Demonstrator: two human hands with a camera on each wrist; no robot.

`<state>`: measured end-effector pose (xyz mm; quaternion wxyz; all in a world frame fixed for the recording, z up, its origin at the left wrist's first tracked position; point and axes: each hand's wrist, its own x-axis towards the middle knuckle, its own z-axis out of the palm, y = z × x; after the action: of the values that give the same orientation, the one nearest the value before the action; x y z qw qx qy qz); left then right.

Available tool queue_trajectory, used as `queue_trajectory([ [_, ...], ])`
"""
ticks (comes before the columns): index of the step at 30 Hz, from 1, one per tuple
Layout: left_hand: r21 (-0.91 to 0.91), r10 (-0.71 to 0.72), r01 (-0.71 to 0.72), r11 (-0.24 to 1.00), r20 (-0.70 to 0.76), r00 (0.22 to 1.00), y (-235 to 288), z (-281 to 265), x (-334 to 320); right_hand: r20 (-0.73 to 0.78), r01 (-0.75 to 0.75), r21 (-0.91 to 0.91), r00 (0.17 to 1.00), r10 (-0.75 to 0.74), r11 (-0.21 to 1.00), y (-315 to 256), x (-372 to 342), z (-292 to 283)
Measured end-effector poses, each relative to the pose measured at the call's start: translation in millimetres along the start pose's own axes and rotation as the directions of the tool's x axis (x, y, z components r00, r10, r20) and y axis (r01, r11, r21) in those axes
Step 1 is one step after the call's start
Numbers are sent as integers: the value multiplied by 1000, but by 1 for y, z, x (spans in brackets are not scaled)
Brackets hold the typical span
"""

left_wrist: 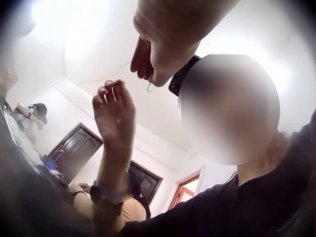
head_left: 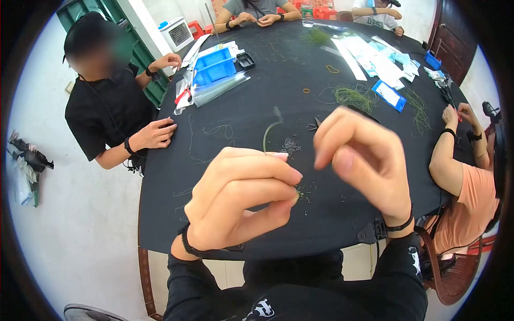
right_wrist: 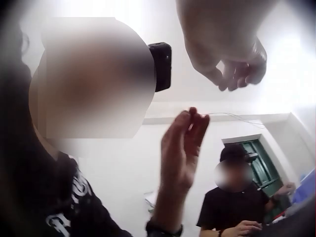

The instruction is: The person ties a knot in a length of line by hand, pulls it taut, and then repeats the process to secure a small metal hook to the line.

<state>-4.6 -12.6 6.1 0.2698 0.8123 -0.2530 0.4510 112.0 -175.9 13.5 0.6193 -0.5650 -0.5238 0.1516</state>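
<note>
The left hand (head_left: 241,198) pinches a hook (left_wrist: 149,89) and line (head_left: 266,134) at its fingertips; the right hand (head_left: 369,160), toward 3 o'clock, curls loosely, nothing visible held. The hook is probably light, stiff, best held by the shank; the line likely springy. Toward 11 on the worktop (head_left: 321,235) sit a blue tray (head_left: 214,75) and black box (head_left: 246,61), contents unclear.

We see white walls (right_wrist: 140,170) and a pale tiled floor (head_left: 219,274). A black table (head_left: 332,230) fills the middle, a brown chair (head_left: 465,281) to its right, red stools (head_left: 324,14) beyond its far edge. We notice a brown door (left_wrist: 76,148), a green door (right_wrist: 268,170) and bright light (left_wrist: 47,11) overhead.
</note>
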Motion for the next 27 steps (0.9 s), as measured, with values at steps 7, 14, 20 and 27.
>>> queue_trajectory([
  [7, 49, 4, -2, 999, -25, 1000, 0, 3, -2, 101, 1, 134, 995, -15, 991, 8, -7, 15],
  [14, 65, 11, -11, 998, 0, 1000, 1, 3, -3, 99, -23, 178, 995, 6, 984, 11, -8, 17],
  [20, -133, -106, 99, 986, -47, 993, 2, 4, -4, 73, 312, -83, 949, -307, 946, 12, 0, 15],
  [27, -211, -134, 122, 970, -41, 990, 0, 5, -3, 67, 563, -640, 718, -692, 523, 11, 1, 17],
])
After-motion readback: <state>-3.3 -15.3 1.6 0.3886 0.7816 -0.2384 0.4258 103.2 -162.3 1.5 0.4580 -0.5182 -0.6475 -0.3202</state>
